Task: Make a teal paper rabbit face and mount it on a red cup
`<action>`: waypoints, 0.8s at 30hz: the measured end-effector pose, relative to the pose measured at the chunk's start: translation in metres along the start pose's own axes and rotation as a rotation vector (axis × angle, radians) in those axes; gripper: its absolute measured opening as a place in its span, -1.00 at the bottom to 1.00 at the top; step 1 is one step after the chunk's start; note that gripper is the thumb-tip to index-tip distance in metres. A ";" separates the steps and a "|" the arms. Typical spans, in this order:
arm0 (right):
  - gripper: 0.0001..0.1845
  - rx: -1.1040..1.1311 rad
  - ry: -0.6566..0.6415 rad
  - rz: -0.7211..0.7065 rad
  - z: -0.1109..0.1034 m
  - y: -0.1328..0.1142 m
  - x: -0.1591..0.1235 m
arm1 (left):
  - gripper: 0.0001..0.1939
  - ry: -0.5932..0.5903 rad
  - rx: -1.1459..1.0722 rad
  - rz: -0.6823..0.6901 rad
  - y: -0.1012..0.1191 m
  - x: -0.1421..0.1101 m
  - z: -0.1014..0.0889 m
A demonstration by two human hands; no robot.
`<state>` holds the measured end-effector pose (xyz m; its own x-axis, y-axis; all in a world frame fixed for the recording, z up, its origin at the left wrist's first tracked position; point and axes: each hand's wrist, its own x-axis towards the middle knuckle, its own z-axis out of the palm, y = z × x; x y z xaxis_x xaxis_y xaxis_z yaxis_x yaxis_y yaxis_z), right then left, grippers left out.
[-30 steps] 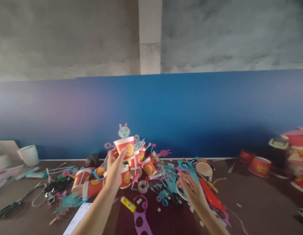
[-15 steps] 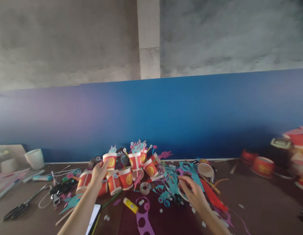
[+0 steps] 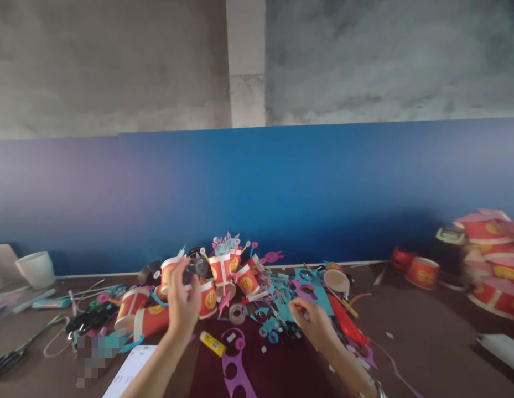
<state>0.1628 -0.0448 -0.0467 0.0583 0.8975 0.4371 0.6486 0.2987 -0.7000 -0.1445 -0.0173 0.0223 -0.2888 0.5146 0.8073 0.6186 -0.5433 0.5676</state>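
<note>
My left hand (image 3: 184,301) is raised over the crowd of red paper cups, its fingers apart and curved, with nothing visible in them. Just left of its fingers stands a red paper cup (image 3: 167,272) with a yellow emblem; other cups behind the hand are partly hidden. A tipped red cup (image 3: 152,321) lies beside the wrist. My right hand (image 3: 311,318) hovers at the teal paper scraps (image 3: 284,293) with its fingers curled together; what they hold, if anything, is hidden. Cups with teal paper faces (image 3: 221,249) stand at the back middle.
A yellow glue stick (image 3: 212,344), a tape roll (image 3: 237,314) and purple cut paper (image 3: 237,371) lie in front. A phone (image 3: 130,370) is near my left forearm, scissors (image 3: 20,354) farther left. Stacked red cups (image 3: 495,296) stand right. A blue panel (image 3: 281,193) backs the table.
My left hand has let go of the upper red cup and moved right, fingers opening. The right hand's fingers have curled in. The view has shifted slightly right.
</note>
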 end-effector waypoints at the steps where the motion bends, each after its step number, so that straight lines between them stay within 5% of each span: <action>1: -0.75 -0.049 -0.043 -0.017 0.002 -0.002 -0.001 | -0.67 -0.123 -0.075 0.071 0.015 -0.011 0.006; 5: -0.78 -0.266 -0.196 -0.007 0.009 -0.005 -0.007 | -0.67 -0.809 -0.232 0.265 0.055 -0.060 0.030; 9: -0.77 -0.436 -0.067 -0.068 0.006 0.002 -0.006 | -0.51 -1.158 -0.140 0.344 0.050 -0.108 0.055; 14: -0.80 -0.551 0.084 0.035 -0.003 0.017 -0.001 | -0.40 -1.186 -0.166 0.362 0.027 -0.140 0.072; 24: -0.65 -0.723 0.117 0.273 -0.010 0.034 0.000 | -0.52 -1.168 -0.113 0.360 0.038 -0.132 0.063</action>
<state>0.1926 -0.0382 -0.0654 0.3409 0.8567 0.3870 0.9307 -0.2496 -0.2673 -0.0367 -0.0640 -0.0723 0.7495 0.5773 0.3240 0.4445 -0.8016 0.3999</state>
